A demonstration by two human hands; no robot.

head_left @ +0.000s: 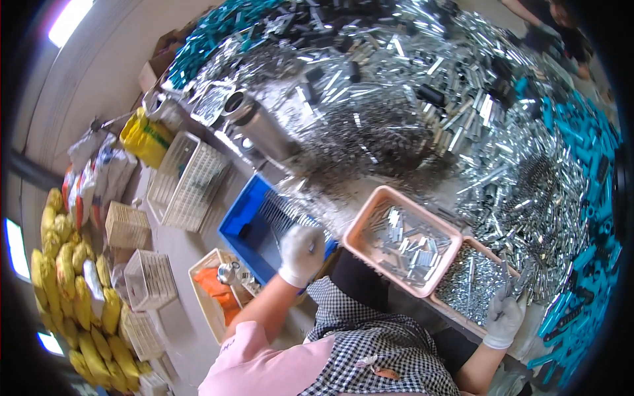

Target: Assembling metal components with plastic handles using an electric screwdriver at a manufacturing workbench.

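Note:
My left hand (302, 255), in a white glove, is held above the right side of a blue bin (232, 212). Its fingers are curled closed, and whatever they may hold is hidden. In the bin lie rows of thin metal rods (285, 210) and a small black piece. My right hand (505, 317), also gloved, is at the right end of a tray of small shiny metal parts (462, 280). The fingers are bent together beside grey metal pieces; what they grip cannot be made out. Between the hands stands a pink tub (360, 228) with short metal strips and tubes inside.
Loose metal parts (528, 178) are heaped across the table, with teal pieces (581, 317) on the right. A steel cylinder (261, 125) stands behind the blue bin. White baskets (191, 181), a cream bin with orange cloth (221, 290) and yellow sacks (72, 284) are left. Another person (561, 33) is far right.

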